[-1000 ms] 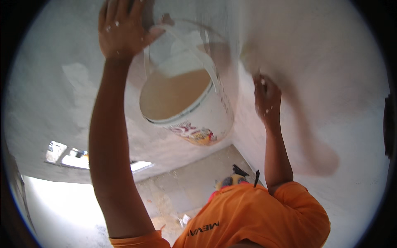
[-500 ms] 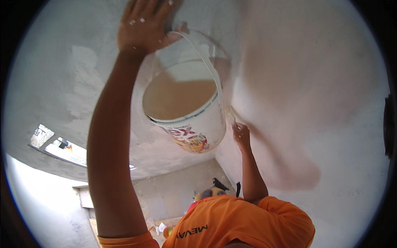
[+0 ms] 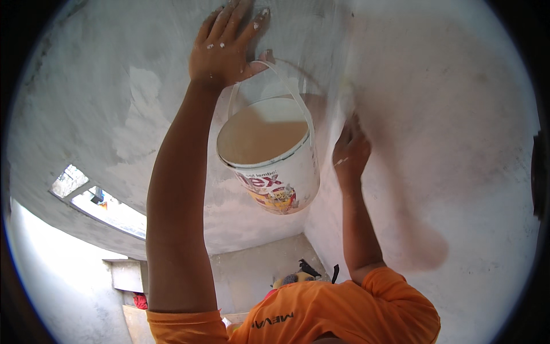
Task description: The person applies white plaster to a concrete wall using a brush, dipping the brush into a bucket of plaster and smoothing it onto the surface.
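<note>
My left hand rests high against the grey wall, fingers spread, with white specks on them. Over its thumb hangs the pale handle of a white plastic bucket, which dangles tilted so that the light beige liquid inside shows. My right hand is closed around a small brush, blurred by motion, its pale head near the corner where the two walls meet. The hand stands to the right of the bucket, apart from it.
The left wall is grey with paler patches; the right wall is whitish and carries my arm's shadow. A narrow window opening lies at the left. Far below, a dark and yellowish object shows beyond my orange shirt.
My right hand has moved up and slightly right along the corner with the brush. My left hand and the bucket appear shifted slightly right and down in view.
</note>
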The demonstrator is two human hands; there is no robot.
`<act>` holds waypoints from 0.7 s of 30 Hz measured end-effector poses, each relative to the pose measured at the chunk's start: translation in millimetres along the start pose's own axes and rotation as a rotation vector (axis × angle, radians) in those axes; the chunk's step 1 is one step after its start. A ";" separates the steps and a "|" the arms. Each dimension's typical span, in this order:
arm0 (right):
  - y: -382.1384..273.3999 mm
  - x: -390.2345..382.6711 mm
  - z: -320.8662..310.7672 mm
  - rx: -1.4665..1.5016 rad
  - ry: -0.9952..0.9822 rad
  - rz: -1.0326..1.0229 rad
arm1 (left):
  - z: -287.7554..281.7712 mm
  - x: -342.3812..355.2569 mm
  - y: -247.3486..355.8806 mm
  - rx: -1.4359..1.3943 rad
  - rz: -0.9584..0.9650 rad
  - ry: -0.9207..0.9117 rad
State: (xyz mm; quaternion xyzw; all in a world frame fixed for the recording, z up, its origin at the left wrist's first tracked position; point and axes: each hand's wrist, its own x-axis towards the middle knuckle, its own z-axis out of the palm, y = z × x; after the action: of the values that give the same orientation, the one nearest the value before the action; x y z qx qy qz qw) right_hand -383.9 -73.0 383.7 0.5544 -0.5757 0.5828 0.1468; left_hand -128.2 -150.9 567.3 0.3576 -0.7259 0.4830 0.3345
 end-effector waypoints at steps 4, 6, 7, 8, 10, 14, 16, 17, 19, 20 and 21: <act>60.5 -111.9 32.7 -0.245 -0.276 0.319 | -2.7 1.3 2.0 -0.048 0.011 0.025; 83.6 -139.3 34.8 -0.197 -0.395 0.413 | -5.5 2.7 3.1 -0.045 0.005 0.002; 116.9 -152.6 38.2 -0.177 -0.400 0.402 | -1.5 3.4 5.0 -0.042 0.007 0.043; 135.9 -157.5 39.3 -0.149 -0.414 0.389 | 3.6 -0.1 3.6 -0.029 0.007 0.077; 123.6 -116.5 12.0 -0.073 -0.571 0.410 | 6.9 -8.5 -1.9 -0.031 -0.007 0.112; 20.8 -7.6 -41.8 -0.048 -0.462 0.316 | 4.2 -13.4 -3.7 -0.015 -0.019 0.085; -2.0 18.9 -37.1 0.036 -0.119 0.059 | 0.4 -8.9 -1.5 -0.028 0.005 0.064; -3.3 24.8 -28.0 0.075 0.115 -0.146 | -2.7 -6.3 -4.3 -0.055 0.019 0.067; 10.7 18.2 -11.5 -0.027 0.113 -0.216 | -7.4 -4.6 -7.4 -0.095 0.018 0.042; 22.1 5.3 -3.6 -0.088 0.064 -0.179 | -2.8 -0.9 -3.4 -0.113 0.008 0.020; 33.0 -8.3 7.2 -0.144 0.008 -0.144 | 0.4 0.1 -1.1 -0.129 0.000 -0.004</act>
State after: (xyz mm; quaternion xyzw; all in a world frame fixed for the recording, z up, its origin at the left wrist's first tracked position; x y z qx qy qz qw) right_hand -404.4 -84.8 358.2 0.5801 -0.5741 0.5300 0.2303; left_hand -127.3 -151.6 567.8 0.3363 -0.7561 0.4344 0.3557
